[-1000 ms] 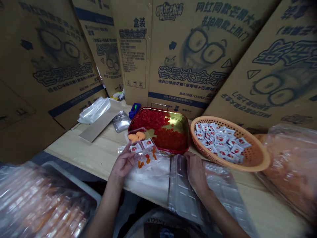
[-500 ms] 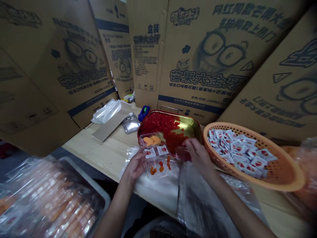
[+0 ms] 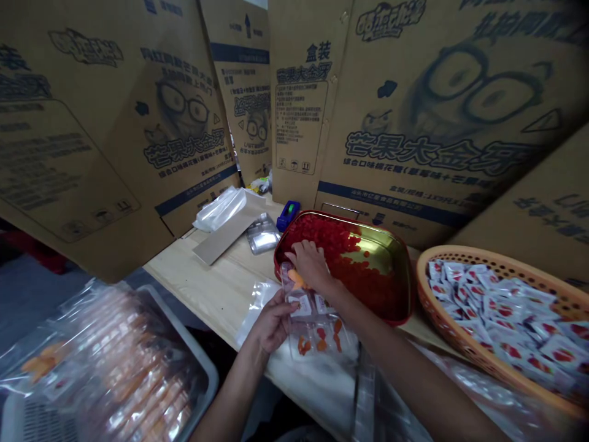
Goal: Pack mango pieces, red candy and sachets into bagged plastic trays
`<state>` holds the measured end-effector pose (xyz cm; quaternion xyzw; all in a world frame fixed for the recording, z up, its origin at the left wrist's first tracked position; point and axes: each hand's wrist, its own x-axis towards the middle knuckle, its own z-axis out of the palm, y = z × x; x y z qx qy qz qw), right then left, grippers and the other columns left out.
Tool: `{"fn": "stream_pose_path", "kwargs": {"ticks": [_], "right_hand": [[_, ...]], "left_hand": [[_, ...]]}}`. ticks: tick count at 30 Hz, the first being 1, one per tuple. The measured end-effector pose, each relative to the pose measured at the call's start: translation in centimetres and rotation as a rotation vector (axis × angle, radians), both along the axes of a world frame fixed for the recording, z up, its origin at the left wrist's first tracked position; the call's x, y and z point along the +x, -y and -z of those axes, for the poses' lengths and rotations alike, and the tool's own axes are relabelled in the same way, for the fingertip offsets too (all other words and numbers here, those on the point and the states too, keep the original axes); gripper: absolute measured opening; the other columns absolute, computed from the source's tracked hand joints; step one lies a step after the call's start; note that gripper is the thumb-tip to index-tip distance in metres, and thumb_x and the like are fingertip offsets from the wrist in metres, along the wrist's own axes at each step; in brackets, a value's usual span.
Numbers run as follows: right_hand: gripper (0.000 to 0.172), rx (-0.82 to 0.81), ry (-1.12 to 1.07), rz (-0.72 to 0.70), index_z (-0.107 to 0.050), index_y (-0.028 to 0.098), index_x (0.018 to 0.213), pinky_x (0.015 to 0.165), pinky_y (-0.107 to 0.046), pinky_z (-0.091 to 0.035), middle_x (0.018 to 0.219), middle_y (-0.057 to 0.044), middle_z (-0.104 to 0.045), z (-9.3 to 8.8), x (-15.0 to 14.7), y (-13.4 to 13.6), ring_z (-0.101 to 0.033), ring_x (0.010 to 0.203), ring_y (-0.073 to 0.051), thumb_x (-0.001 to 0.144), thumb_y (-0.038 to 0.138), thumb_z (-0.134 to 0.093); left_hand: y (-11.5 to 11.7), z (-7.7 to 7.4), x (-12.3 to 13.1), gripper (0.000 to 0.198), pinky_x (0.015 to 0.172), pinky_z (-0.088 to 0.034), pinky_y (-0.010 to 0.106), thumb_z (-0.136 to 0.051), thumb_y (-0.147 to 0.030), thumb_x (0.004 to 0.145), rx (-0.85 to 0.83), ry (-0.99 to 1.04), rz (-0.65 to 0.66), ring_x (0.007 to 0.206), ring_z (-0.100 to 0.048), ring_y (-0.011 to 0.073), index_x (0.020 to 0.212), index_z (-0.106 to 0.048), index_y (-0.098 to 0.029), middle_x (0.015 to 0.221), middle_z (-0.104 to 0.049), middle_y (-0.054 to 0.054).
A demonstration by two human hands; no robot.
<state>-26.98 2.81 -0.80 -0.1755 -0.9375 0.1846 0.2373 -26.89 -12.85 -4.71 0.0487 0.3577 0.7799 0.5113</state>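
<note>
The pale wooden bench [image 3: 216, 288] stands against tall cardboard box sheets [image 3: 414, 123] that lean in along its far side, and a grey metal tray [image 3: 205, 368] of bagged orange strips [image 3: 115, 350] sits just below its near left edge. Mid-bench, the left hand [image 3: 271, 322] has its fingers curled around the lower side of a clear compartmented tray [image 3: 317, 337] holding red-and-white sachets and orange pieces. The right hand [image 3: 310, 264], fingers spread, lies across that tray's upper end, over the rim of a red-edged tin [image 3: 391, 264] of diced red fruit; whether it grips anything, I cannot tell. To the right, an orange basket [image 3: 442, 313] of sachets [image 3: 501, 325] runs off the frame. Beyond the tin stands a blue tape dispenser [image 3: 288, 215]. The boxes read 芒果大金牙 and 盒装 beside a bespectacled cartoon face.
</note>
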Motion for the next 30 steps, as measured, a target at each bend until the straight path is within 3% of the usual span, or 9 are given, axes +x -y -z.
{"fn": "stream_pose_path", "kwargs": {"ticks": [4, 7, 10, 12, 15, 19, 20, 26, 30], "right_hand": [[0.023, -0.494, -0.114, 0.098, -0.059, 0.019, 0.092, 0.089, -0.046, -0.042, 0.105, -0.011, -0.060, -1.4, 4.5, -1.7, -0.052, 0.107, -0.029, 0.075, 0.034, -0.060], [0.026, -0.810, -0.034, 0.029, -0.061, 0.015, 0.094, 0.071, -0.037, -0.052, 0.089, -0.009, -0.067, -2.1, 9.7, -2.3, -0.064, 0.083, -0.022, 0.076, 0.034, -0.058], [0.020, -1.461, 0.000, -0.052, -0.065, 0.016, 0.088, 0.065, -0.029, -0.054, 0.081, -0.006, -0.071, -2.5, 14.2, -2.0, -0.067, 0.072, -0.018, 0.072, 0.029, -0.065], [0.014, -1.703, -0.073, 0.022, -0.066, 0.017, 0.081, 0.062, -0.024, -0.053, 0.077, -0.003, -0.071, -2.7, 16.3, -1.6, -0.067, 0.067, -0.015, 0.068, 0.021, -0.069], [0.010, -1.803, -0.159, 0.105, -0.067, 0.018, 0.076, 0.059, -0.025, -0.054, 0.075, -0.002, -0.072, -3.0, 18.5, -1.4, -0.066, 0.062, -0.015, 0.066, 0.016, -0.070], [0.007, -1.781, -0.287, 0.192, -0.069, 0.018, 0.073, 0.057, -0.028, -0.055, 0.076, -0.003, -0.073, -3.3, 21.3, -2.3, -0.066, 0.060, -0.017, 0.065, 0.019, -0.070], [0.007, -1.761, -0.322, 0.208, -0.070, 0.019, 0.071, 0.057, -0.028, -0.055, 0.074, -0.003, -0.073, -3.4, 22.0, -2.6, -0.066, 0.059, -0.018, 0.065, 0.020, -0.070], [0.011, -1.687, -0.328, 0.154, -0.071, 0.019, 0.071, 0.063, -0.039, -0.056, 0.071, -0.007, -0.072, -2.9, 25.3, -3.5, -0.068, 0.064, -0.024, 0.068, 0.029, -0.066], [0.012, -1.670, -0.379, 0.181, -0.072, 0.019, 0.074, 0.063, -0.038, -0.057, 0.074, -0.007, -0.072, -2.6, 26.4, -3.4, -0.068, 0.065, -0.024, 0.067, 0.028, -0.067]], "left_hand": [[0.3, -0.8, -0.3, 0.053, 0.074, -0.054, 0.035, -0.061, -0.005, 0.068, 0.032, -0.002, 0.048, 0.083, -0.065, 0.0184, 0.116, -0.051, -0.024, 0.099, -0.065, 0.003], [0.0, -2.1, 0.4, 0.055, 0.073, -0.055, 0.037, -0.061, -0.005, 0.068, 0.070, -0.027, 0.105, 0.087, -0.064, 0.0202, 0.118, -0.050, -0.024, 0.103, -0.064, 0.005], [-0.8, -3.5, 2.1, 0.057, 0.071, -0.055, 0.038, -0.064, -0.005, 0.066, 0.097, -0.052, 0.188, 0.084, -0.065, 0.0203, 0.118, -0.050, -0.025, 0.101, -0.064, 0.004], [-1.4, -4.3, 3.3, 0.055, 0.069, -0.054, 0.038, -0.066, -0.009, 0.067, 0.100, -0.082, 0.264, 0.080, -0.064, 0.0195, 0.117, -0.050, -0.025, 0.100, -0.063, 0.004], [-1.9, -4.6, 3.7, 0.041, 0.071, -0.051, 0.039, -0.063, -0.029, 0.075, 0.018, -0.271, 0.279, 0.082, -0.062, 0.0206, 0.115, -0.054, -0.022, 0.103, -0.063, 0.008], [-1.9, -3.2, 0.7, 0.031, 0.088, -0.039, 0.039, -0.069, -0.036, 0.067, -0.339, -1.063, -0.060, 0.097, -0.053, 0.0265, 0.094, -0.065, -0.023, 0.095, -0.063, 0.009], [-2.0, -2.7, -0.2, 0.025, 0.093, -0.033, 0.040, -0.073, -0.032, 0.062, -0.390, -1.142, -0.084, 0.102, -0.050, 0.0289, 0.085, -0.067, -0.023, 0.093, -0.063, 0.009], [-2.6, -0.2, -2.4, 0.021, 0.096, -0.026, 0.040, -0.079, -0.017, 0.050, -0.507, -1.307, -0.037, 0.105, -0.048, 0.0313, 0.060, -0.062, -0.023, 0.074, -0.062, 0.007], [-2.1, -0.7, -2.0, 0.015, 0.084, -0.035, 0.032, -0.077, -0.022, 0.054, -0.530, -1.398, 0.047, 0.085, -0.055, 0.0246, 0.059, -0.062, -0.023, 0.073, -0.062, 0.004]]}}
